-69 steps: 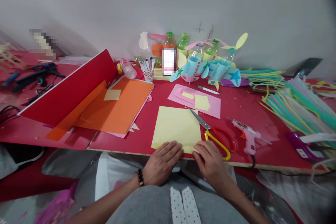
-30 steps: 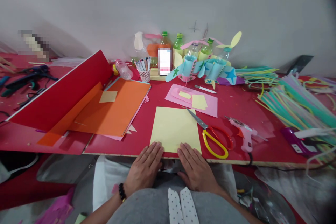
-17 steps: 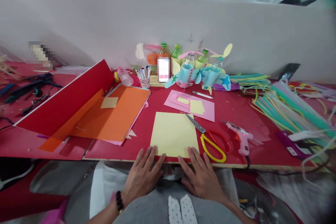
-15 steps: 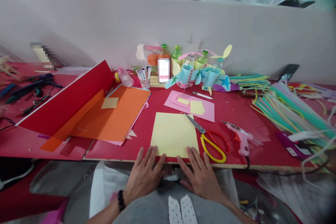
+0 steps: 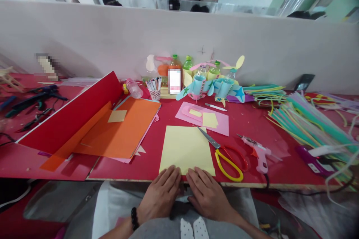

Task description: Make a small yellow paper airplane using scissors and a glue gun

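Observation:
A pale yellow sheet of paper (image 5: 186, 147) lies flat on the red table near its front edge. My left hand (image 5: 162, 190) rests with outstretched fingers on the sheet's near edge, left of its middle. Beside it my right hand (image 5: 206, 192) lies palm down, its fingertips on the same edge to the right. Neither hand grips anything; the thumbs are partly hidden below the table edge. Scissors (image 5: 228, 162) with one red and one yellow handle lie right of the sheet, a blade tip overlapping its far right corner.
Orange paper (image 5: 123, 130) is stacked at left beside a standing red board (image 5: 75, 115). Pink paper (image 5: 223, 121) with yellow pieces lies beyond the sheet. A pink glue gun (image 5: 260, 155) and pipe cleaners (image 5: 311, 119) are at right. Decorated bottles (image 5: 199, 84) and a phone (image 5: 174, 78) stand at the back.
My hands have moved inward along the sheet's near edge, now close together, with the fingers less spread. The view has tilted up slightly, so the table appears lower.

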Action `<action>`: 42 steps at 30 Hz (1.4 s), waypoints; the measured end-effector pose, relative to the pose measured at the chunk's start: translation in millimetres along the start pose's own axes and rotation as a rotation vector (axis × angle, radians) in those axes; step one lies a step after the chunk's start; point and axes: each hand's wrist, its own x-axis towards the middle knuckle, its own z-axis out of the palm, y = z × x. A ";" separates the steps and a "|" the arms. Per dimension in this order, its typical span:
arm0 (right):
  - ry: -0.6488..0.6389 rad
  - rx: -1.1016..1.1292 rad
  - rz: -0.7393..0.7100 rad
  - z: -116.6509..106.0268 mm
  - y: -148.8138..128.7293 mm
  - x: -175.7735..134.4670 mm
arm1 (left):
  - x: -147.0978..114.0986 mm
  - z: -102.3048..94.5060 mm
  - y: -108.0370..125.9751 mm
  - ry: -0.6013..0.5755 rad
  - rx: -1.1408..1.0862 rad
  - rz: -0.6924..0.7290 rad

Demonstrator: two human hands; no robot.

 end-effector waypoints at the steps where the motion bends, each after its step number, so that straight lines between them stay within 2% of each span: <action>1: -0.009 -0.009 -0.014 -2.9 1.1 0.8 | -1.9 -1.4 -2.5 -0.011 0.005 0.004; 5: -0.033 -0.043 -0.062 -14.3 7.5 1.7 | -11.3 -7.5 -13.4 -0.027 0.015 0.014; 9: -0.031 -0.067 -0.023 -21.9 18.6 -10.1 | -24.2 -10.1 -24.6 -0.012 0.014 -0.024; 14: -0.112 -0.149 0.002 -30.3 33.1 -31.9 | -38.1 -12.1 -34.4 -0.021 0.052 -0.056; 17: -0.155 -0.165 0.000 -35.4 35.4 -34.6 | -40.6 -14.1 -35.6 -0.022 0.081 -0.054; 22: -0.208 -0.092 0.042 -39.2 24.7 -9.9 | -34.6 -18.0 -31.0 0.033 0.075 -0.083; 27: -0.256 0.081 -0.081 -25.2 3.7 29.4 | -20.7 -21.4 -25.9 0.005 0.055 -0.113; 31: -0.219 0.130 -0.098 -9.6 -3.9 41.0 | -11.6 -19.6 -22.6 -0.046 0.050 -0.012; 35: -0.179 0.115 -0.059 -9.6 7.0 29.0 | -11.0 -17.5 -23.0 -0.060 0.030 0.009; 42: -0.159 -0.018 -0.007 -36.4 40.7 -12.2 | -13.5 -16.9 -26.4 -0.045 0.017 0.012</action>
